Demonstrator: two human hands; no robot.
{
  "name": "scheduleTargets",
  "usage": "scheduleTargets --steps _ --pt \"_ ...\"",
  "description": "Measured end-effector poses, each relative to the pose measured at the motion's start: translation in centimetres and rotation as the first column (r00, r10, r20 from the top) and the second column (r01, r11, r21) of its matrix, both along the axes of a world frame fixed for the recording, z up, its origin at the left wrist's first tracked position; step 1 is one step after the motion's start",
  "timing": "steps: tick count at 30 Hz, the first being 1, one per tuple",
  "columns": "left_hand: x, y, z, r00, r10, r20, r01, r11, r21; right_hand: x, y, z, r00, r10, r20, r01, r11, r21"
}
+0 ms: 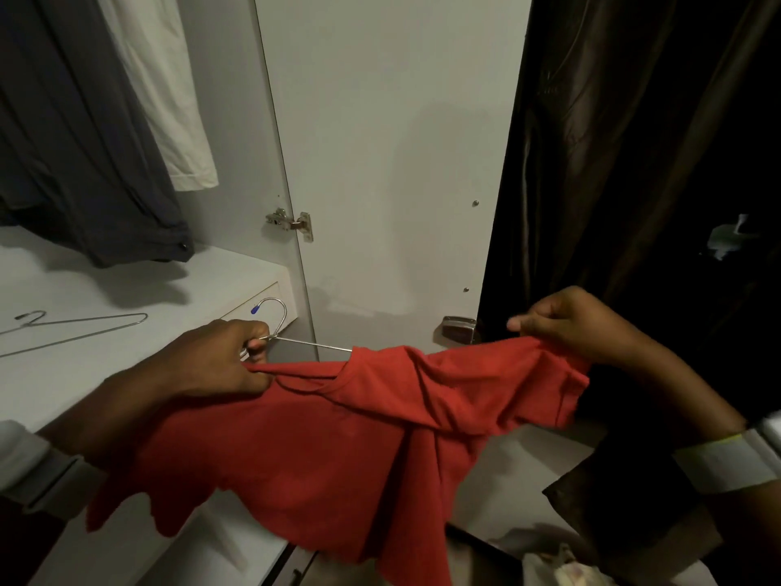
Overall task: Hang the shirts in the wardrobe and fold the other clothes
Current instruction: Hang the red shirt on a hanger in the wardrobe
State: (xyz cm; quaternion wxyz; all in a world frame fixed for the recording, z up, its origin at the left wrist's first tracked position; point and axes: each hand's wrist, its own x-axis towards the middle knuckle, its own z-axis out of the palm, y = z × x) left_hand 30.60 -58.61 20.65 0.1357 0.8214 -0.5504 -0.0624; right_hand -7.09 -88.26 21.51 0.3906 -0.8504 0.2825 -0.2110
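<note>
Red shirt is light and floppy, stretched in front of the wardrobe door. Left hand pinches collar plus wire hanger; right hand grips a sleeve. Best held at the shoulder seams.

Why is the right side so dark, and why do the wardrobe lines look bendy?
Head view: light falls on the white wardrobe door and red shirt, barely reaching the dark curtain; the wide-angle lens bends straight edges; the hanging grey garment casts a soft shadow on the shelf.
</note>
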Motion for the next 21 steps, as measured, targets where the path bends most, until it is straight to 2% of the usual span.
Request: scheduleTargets --steps 2,4,5,8,9,10,11,12,13,15,17,19,20,21 --pt "-0.1 -0.1 -0.4 1.000 -0.022 0.010 0.021 0.999 0.028 -0.3 -0.6 -0.3 0.998 -0.039 0.039 0.039 0.999 0.021" --pt "0.0 -0.1 -1.0 0.998 -0.062 0.002 0.062 0.997 0.050 -0.5 -1.1 -0.5 0.961 -0.120 0.249 0.062 0.971 0.230" --pt "0.2 0.0 -1.2 0.996 -0.083 -0.015 0.083 0.995 0.055 -0.5 -1.5 -0.6 0.941 -0.182 0.284 0.099 0.954 0.283" --pt "0.5 0.2 -1.9 0.992 -0.118 -0.032 0.120 0.991 0.058 -1.5 -3.3 -1.9 0.951 -0.299 0.078 0.276 0.936 0.220" --pt "0.6 0.2 -2.0 0.991 -0.124 -0.042 0.126 0.991 0.044 -2.2 -3.4 -1.8 0.953 -0.293 0.077 0.259 0.920 0.293" --pt "0.4 0.3 -2.0 0.989 -0.128 -0.067 0.130 0.991 0.024 -2.6 -3.5 -1.7 0.944 -0.271 0.185 0.168 0.883 0.437" --pt "0.2 0.5 -2.1 0.984 -0.133 -0.117 0.134 0.991 -0.001 -3.1 -3.7 -2.0 0.934 -0.284 0.217 0.127 0.832 0.539" --pt "0.0 0.6 -2.1 0.971 -0.148 -0.187 0.145 0.989 -0.030 -3.3 -3.9 -2.3 0.925 -0.305 0.226 0.144 0.833 0.535" --pt "-0.1 0.6 -2.1 0.945 -0.165 -0.282 0.156 0.986 -0.054 -3.2 -4.1 -3.1 0.928 -0.343 0.147 0.253 0.868 0.427" --pt "-0.3 0.3 -1.9 0.858 -0.185 -0.478 0.154 0.983 -0.105 -2.8 -4.3 -5.0 0.905 -0.412 -0.110 0.423 0.900 0.105" --pt "-0.7 -0.5 -1.6 0.846 -0.180 -0.502 0.123 0.982 -0.144 -2.3 -3.8 -6.4 0.830 -0.484 -0.278 0.481 0.873 -0.085" --pt "-1.3 -1.4 -1.5 0.893 -0.167 -0.417 0.101 0.979 -0.175 -1.7 -2.6 -6.6 0.763 -0.548 -0.343 0.432 0.827 -0.359" --pt "-1.5 -1.9 -1.5 0.909 -0.167 -0.382 0.097 0.976 -0.196 -1.2 -1.6 -6.4 0.792 -0.534 -0.297 0.377 0.810 -0.449" --pt "-1.7 -2.2 -1.3 0.915 -0.173 -0.364 0.100 0.973 -0.209 -0.5 -0.3 -6.0 0.873 -0.434 -0.223 0.302 0.840 -0.452"
